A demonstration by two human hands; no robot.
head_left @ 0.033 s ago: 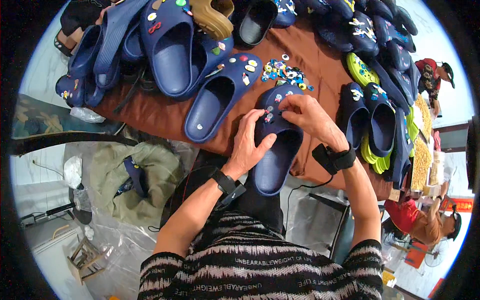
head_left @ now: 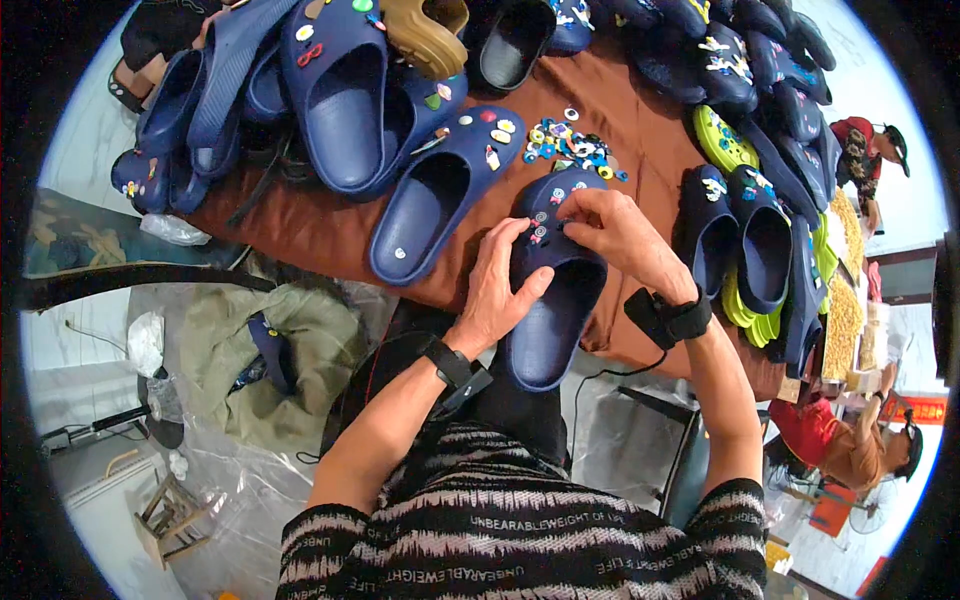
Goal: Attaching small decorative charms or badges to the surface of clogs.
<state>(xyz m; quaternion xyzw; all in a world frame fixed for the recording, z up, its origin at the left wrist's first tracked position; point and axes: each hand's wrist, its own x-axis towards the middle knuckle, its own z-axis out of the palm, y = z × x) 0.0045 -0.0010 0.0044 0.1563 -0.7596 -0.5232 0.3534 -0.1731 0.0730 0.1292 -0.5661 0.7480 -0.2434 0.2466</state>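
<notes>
Left of the brown-clothed table (head_left: 300,225), crumpled clear plastic bag (head_left: 172,229). At its front edge, left hand (head_left: 497,288) clasping a navy foam clog (head_left: 555,290); right hand (head_left: 622,237) pinching at its toe. Beyond, small heap of coloured charms (head_left: 575,145); right, red sign (head_left: 903,410).

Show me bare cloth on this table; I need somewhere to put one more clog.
One bare strip of the brown cloth runs between the charm pile and the green clogs. Another lies left of the loose blue clog, near the table edge. The far side and right side are packed with clogs.
</notes>
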